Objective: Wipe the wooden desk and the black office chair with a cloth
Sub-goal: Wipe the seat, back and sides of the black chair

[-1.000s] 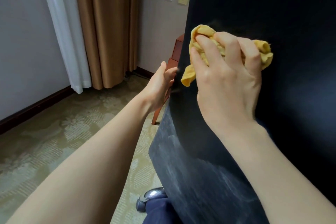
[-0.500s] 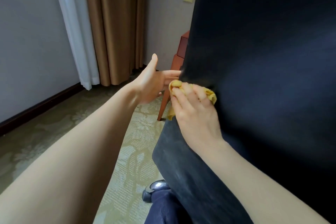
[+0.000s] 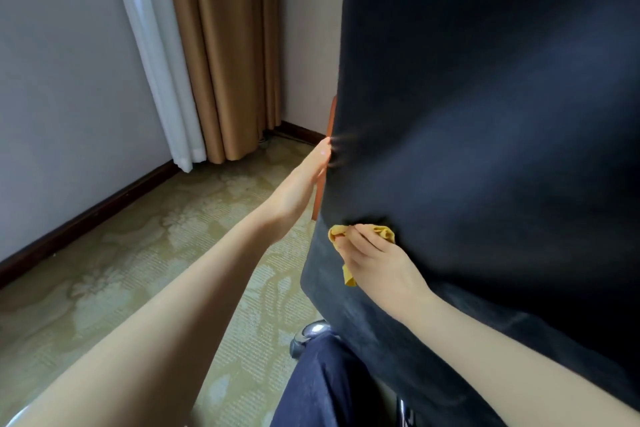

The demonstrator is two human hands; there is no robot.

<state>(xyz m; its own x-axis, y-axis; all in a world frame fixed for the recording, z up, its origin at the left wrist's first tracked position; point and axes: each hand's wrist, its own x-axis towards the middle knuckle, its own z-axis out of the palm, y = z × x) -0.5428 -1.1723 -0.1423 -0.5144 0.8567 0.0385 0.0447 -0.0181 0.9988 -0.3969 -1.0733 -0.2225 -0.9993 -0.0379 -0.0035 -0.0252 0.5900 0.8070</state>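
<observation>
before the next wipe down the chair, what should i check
1. cloth gripped in right hand: ok
2. cloth touching chair back: ok, near its left edge
3. left hand bracing chair edge: ok, fingers straight against it
4. lower back clean: cannot tell, it looks greyer below the cloth
5. desk wiped: cannot tell, only a sliver shows behind the chair

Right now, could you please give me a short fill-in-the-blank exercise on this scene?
The right hand grips a crumpled ____ cloth.
It presses the cloth against the ____ padded office chair.
The left hand, fingers straight, touches the chair's edge and holds ____.
Missing: yellow; black; nothing.
</observation>
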